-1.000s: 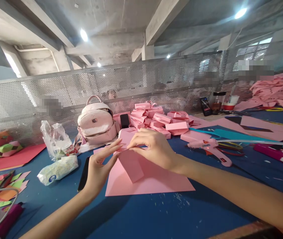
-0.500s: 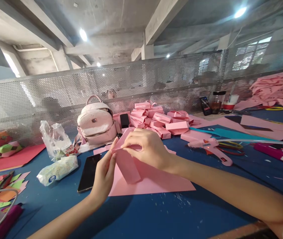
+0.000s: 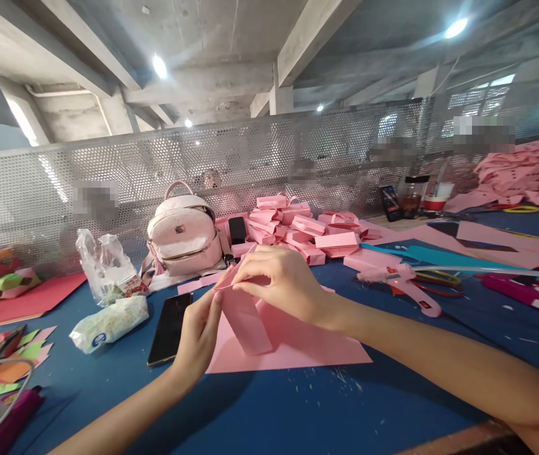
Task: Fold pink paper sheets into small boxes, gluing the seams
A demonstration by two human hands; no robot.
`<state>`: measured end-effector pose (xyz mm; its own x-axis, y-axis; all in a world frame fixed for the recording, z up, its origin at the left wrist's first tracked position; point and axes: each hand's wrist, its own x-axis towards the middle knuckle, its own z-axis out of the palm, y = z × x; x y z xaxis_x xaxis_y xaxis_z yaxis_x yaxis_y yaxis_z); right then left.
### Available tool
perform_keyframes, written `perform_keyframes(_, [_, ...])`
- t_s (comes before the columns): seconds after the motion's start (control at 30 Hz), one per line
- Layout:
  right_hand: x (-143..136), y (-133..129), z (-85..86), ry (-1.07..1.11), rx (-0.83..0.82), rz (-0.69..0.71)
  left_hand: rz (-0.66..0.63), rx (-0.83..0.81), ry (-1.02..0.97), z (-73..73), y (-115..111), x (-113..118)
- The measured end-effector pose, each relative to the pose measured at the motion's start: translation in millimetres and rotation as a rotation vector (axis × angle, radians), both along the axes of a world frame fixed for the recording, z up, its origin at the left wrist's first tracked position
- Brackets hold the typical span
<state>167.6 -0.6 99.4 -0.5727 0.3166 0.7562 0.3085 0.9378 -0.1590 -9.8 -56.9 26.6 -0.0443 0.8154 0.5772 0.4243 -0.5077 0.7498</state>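
Observation:
Between both hands is a folded strip of pink paper (image 3: 248, 322), its long panel slanting down toward me. My left hand (image 3: 200, 325) pinches its upper left end between thumb and fingers. With fingertips closed on the strip's top edge, my right hand (image 3: 281, 281) reaches in from the right and partly covers the fold. Below them a larger flat pink sheet (image 3: 316, 351) lies on the blue table (image 3: 297, 417). Just left of my left hand rests a black phone (image 3: 169, 328).
Behind my hands are a pile of folded pink paper pieces (image 3: 297, 224) and a pale pink backpack (image 3: 184, 234). A pink glue gun (image 3: 404, 278) lies to the right, with its cord. Tissue pack (image 3: 110, 322) and plastic bag (image 3: 105, 268) sit left. Perforated metal screen (image 3: 250, 158) stands behind.
The strip's lower end has swung slightly to the right and toward me. My right hand has shifted a little on the top fold; my left hand keeps its pinch.

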Motion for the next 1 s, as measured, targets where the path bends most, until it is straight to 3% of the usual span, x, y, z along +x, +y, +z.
perform_keyframes(0.33, [3.7,6.3,1.3,-0.007,0.068,0.007,-0.001,0.094,-0.126,11.7,4.4,-6.1])
perform_keyframes(0.67, [3.2,4.8,0.5,-0.103,0.257,-0.057,-0.064,-0.003,-0.243,20.1,5.2,-7.2])
perform_keyframes(1.0, [7.5,9.2,8.0,-0.114,0.110,-0.049,-0.047,0.056,-0.202,14.5,5.7,-8.6])
